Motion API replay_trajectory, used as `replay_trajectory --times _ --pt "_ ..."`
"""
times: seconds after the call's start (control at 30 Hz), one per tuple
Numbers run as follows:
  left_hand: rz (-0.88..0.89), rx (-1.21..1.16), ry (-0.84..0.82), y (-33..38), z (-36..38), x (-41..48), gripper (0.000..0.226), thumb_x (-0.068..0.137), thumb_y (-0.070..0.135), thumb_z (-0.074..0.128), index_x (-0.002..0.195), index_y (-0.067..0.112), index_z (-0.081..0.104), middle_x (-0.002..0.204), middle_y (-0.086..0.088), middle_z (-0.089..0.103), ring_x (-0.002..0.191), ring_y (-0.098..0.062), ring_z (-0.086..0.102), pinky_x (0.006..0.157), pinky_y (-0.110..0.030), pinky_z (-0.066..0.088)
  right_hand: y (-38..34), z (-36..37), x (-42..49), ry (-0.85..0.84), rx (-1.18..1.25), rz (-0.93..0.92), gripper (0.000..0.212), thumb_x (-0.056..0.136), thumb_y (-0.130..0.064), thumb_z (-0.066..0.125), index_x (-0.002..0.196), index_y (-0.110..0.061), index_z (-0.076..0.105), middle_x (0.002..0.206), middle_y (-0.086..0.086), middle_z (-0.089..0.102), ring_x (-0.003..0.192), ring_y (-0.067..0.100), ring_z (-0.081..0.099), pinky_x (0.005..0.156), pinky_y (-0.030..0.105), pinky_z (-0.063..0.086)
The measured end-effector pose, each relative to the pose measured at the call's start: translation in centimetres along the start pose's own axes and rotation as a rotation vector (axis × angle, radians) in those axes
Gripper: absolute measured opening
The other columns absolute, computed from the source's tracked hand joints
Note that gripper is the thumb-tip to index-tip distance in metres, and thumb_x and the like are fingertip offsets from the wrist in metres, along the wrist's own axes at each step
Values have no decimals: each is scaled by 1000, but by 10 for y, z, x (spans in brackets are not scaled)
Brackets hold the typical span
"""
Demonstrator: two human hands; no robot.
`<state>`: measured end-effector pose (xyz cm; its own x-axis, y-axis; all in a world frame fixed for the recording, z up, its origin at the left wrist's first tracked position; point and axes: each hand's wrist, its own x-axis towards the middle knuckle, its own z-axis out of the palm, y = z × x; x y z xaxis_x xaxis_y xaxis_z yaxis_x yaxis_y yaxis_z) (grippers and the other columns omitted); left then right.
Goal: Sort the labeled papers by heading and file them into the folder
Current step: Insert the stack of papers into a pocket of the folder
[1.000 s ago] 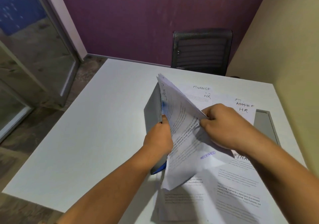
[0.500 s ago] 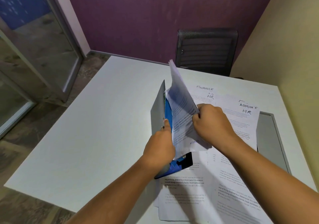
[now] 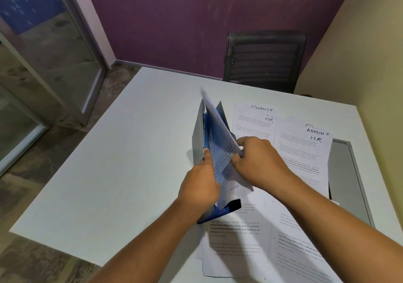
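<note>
Progress: The filing appears to be midway. One sheet (image 3: 220, 145) is being fed into the folder (image 3: 198, 136), while several labeled papers still lie loose on the worktop (image 3: 113, 162).
Done so far: At least one sheet is partly inside the folder's mouth; whether others are already filed inside cannot be told.
Left to do: The sheet headed FINANCE and HR (image 3: 254, 117) lies just beyond the right fingers, and the sheet headed ADMIN and HR (image 3: 305, 152) lies to the right of them. More printed pages (image 3: 235, 239) lie on the near side of the wrists, under the forearms. By this count most of the papers look unfiled.
Left hand: The left hand (image 3: 199, 186) clasps the folder's near edge, thumb up along the grey cover and fingers closed round it, holding it propped open and tilted on its spine.
Right hand: The right hand (image 3: 257, 162) has its fingers pinched narrow on the sheet's right edge, steering it down between the covers.
Folder: Grey outside and blue inside, it stands between the two sets of fingers, with a dark bottom corner (image 3: 233, 205) resting on the printed pages.
Sheet in hand: White with dense print and a faint purple stamp near its lower end, it bows and blurs at its upper tip above both thumbs. Its heading cannot be read.
Loose papers: They are flat and overlapping, with handwritten headings at their far ends, away from the fingers.
</note>
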<state>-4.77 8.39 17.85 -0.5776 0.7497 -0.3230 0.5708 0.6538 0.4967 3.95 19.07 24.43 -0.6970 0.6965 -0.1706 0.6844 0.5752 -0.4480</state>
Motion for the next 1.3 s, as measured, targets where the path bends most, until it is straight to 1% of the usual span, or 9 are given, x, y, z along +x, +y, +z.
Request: replay_trajectory --times 0.13,0.3,0.63,0.77,0.93,1.03,1.1,1.23,1.3 --pt "30 -10 -14 -1 2 2 90 93 18 59 156 18 -5 123 -12 62 101 -27 65 87 -38 56 1 17 4 -12 32 -7 32 88 -26 63 118 -15 63 88 6 70 82 23 65 66 29 51" --pt "42 -7 4 -1 2 2 87 94 23 59 157 18 -2 126 -12 61 105 -28 65 90 -38 55 7 25 1 -19 27 -21 52 88 -24 69 138 -22 55 112 4 72 100 21 67 79 25 49" --pt "51 -52 4 1 3 2 90 94 19 60 157 19 -4 125 -11 63 106 -27 65 90 -37 54 5 40 -6 -27 -7 -32 36 87 -15 65 122 -24 68 109 5 72 94 21 67 74 22 50" --pt "51 -70 -13 1 4 4 90 94 16 59 157 19 -5 120 -10 64 102 -26 66 90 -39 56 2 43 1 -107 -68 -1 26 86 -12 67 111 -16 70 105 8 71 91 23 68 71 23 49" --pt "46 -101 32 -2 3 7 86 94 20 57 157 17 -3 119 -11 64 99 -27 66 84 -35 55 2 40 4 74 -86 -26 14 86 -5 61 93 -11 71 85 5 69 69 17 57 63 25 49" --pt "51 -97 21 -5 3 9 89 93 16 58 157 18 -4 119 -12 64 98 -26 66 84 -36 56 0 46 -5 -207 -263 -103 10 83 -1 62 86 -11 66 76 4 59 69 22 58 62 28 48" --pt "43 -95 11 -5 3 9 91 93 17 60 157 18 -4 121 -12 63 101 -26 65 87 -37 56 1 52 -7 -285 -272 -102 15 82 -5 67 93 -12 72 82 6 64 73 23 63 65 29 53" --pt "54 -91 41 -7 4 8 83 95 19 53 157 20 -2 123 -12 62 99 -27 65 84 -38 56 15 46 -9 75 -37 -72 14 86 -18 62 94 -24 71 89 1 71 80 22 66 70 34 56" --pt "68 -66 66 -10 5 8 78 97 18 48 157 24 -1 122 -11 62 94 -25 64 80 -37 55 24 44 -11 180 29 -24 22 87 -27 66 109 -22 66 100 -2 68 90 20 64 75 30 50"
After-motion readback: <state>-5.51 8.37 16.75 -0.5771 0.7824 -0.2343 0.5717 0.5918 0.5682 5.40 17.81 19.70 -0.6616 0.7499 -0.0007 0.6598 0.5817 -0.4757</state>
